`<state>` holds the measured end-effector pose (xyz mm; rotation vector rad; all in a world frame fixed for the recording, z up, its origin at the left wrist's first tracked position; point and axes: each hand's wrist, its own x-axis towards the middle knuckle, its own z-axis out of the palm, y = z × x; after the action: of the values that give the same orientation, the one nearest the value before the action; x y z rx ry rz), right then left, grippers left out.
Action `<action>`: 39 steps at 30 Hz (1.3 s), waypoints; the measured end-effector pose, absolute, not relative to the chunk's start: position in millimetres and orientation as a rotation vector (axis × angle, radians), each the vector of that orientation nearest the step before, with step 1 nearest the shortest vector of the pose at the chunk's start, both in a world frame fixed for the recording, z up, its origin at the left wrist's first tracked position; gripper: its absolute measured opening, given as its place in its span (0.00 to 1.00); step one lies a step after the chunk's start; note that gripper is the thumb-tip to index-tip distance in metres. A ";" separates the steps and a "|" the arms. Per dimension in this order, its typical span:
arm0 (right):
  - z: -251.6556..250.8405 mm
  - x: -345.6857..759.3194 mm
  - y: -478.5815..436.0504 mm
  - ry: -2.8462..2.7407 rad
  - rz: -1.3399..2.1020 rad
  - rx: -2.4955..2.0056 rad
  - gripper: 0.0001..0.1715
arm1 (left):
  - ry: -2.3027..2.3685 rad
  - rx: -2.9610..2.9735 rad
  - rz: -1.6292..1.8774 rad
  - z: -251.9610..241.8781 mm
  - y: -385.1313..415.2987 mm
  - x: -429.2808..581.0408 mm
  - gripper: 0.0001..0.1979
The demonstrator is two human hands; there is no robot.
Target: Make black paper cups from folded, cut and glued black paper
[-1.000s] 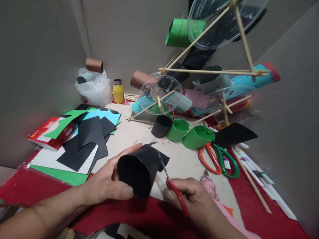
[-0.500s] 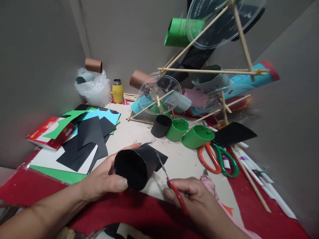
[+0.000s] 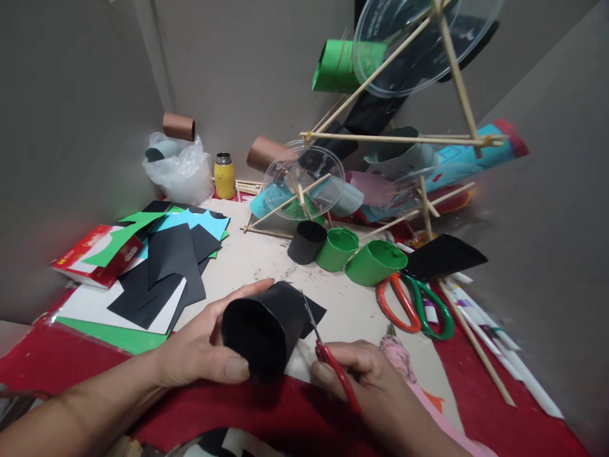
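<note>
My left hand [image 3: 214, 349] is wrapped round a black paper tube [image 3: 276, 324], its thumb on the near side of the rim. The tube's open end faces me, and a flap of black paper [image 3: 314, 308] sticks out at its far right end. In my right hand [image 3: 361, 374] is a pair of small red-handled scissors [image 3: 333, 368], fingers closed on the handles. Their blades point up and left beside the flap; whether they touch the paper I cannot tell. Beyond the tube stand a short black paper cup [image 3: 307, 242] and two green paper cups [image 3: 337, 249].
Cut paper sheets [image 3: 171, 260] and a red box [image 3: 98, 254] lie at left. Larger scissors with orange and green handles [image 3: 431, 311] rest at right, near markers and a stick [image 3: 476, 343]. A stick frame [image 3: 394, 138] with clear lids rises at back right. A yellow bottle [image 3: 224, 176] stands behind.
The black tube and my left hand have shifted slightly right and down. The scissor blades now sit a little apart from the tube's wall, over the flap side.
</note>
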<state>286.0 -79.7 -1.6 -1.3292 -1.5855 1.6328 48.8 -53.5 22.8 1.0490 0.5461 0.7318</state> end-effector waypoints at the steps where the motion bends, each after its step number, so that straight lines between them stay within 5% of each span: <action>1: -2.3 286.3 -79.8 -1.579 1.634 -1.332 0.35 | 0.543 1.060 0.726 22.9 -53.4 48.9 0.45; 27: 10.2 289.4 -78.5 -1.622 1.656 -1.372 0.29 | 0.596 1.254 0.624 26.7 -45.9 40.3 0.50; 39: 5.6 295.0 -79.8 -1.631 1.699 -1.358 0.30 | 0.574 1.108 0.711 23.4 -46.4 42.9 0.39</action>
<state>295.0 -79.8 5.6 -1.3577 -1.6312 1.6985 42.9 -46.4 23.4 1.1077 0.5743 0.7110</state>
